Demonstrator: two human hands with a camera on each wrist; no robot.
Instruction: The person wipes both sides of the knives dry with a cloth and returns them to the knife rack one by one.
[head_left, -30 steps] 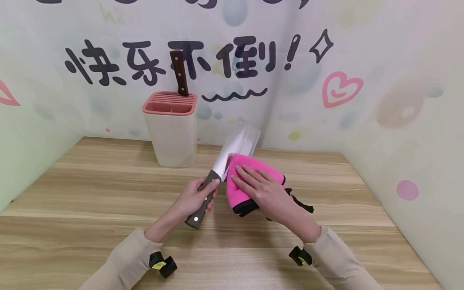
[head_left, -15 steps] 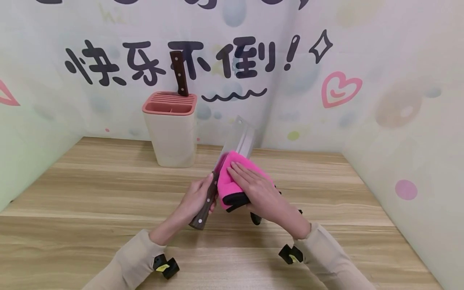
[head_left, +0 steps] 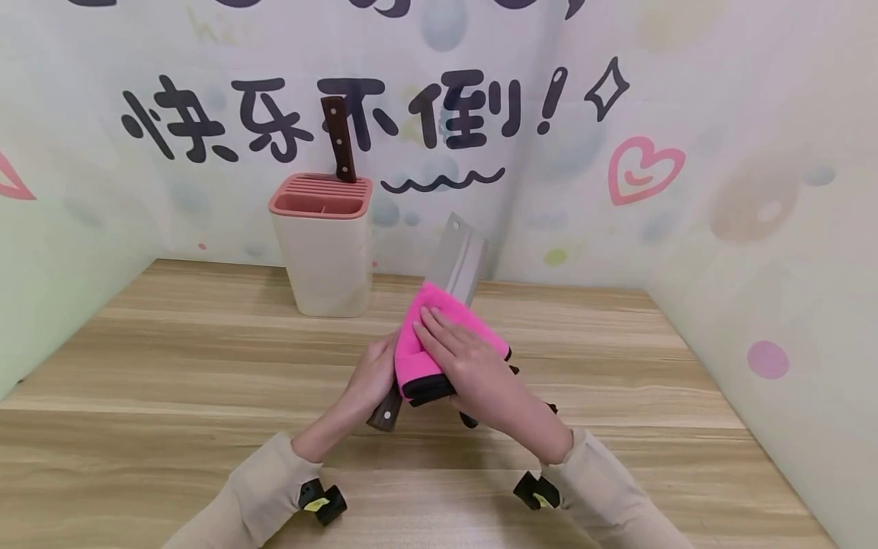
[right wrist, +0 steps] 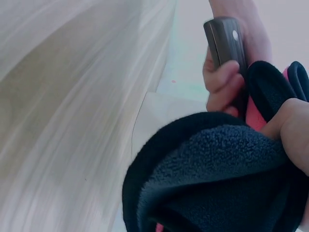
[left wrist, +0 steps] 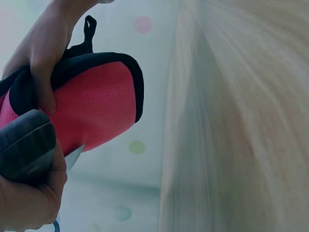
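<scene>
My left hand grips the dark wooden handle of a cleaver, which is held above the table and tilted up and away. Its broad grey blade points toward the back wall. Over the lower blade lies a folded pink cloth with black edging, its underside dark grey in the right wrist view. My right hand holds this cloth, fingers laid along the top and thumb underneath, seen in the left wrist view. The cloth hides the blade's base and part of the handle.
A white knife block with a pink slotted top stands at the back left of the wooden table. One brown-handled knife is upright in it. A printed wall sheet hangs behind the table.
My right hand has moved left and slightly down with the cloth, from beside the handle's top end to over it. My left hand still grips the cleaver and has shifted slightly right.
</scene>
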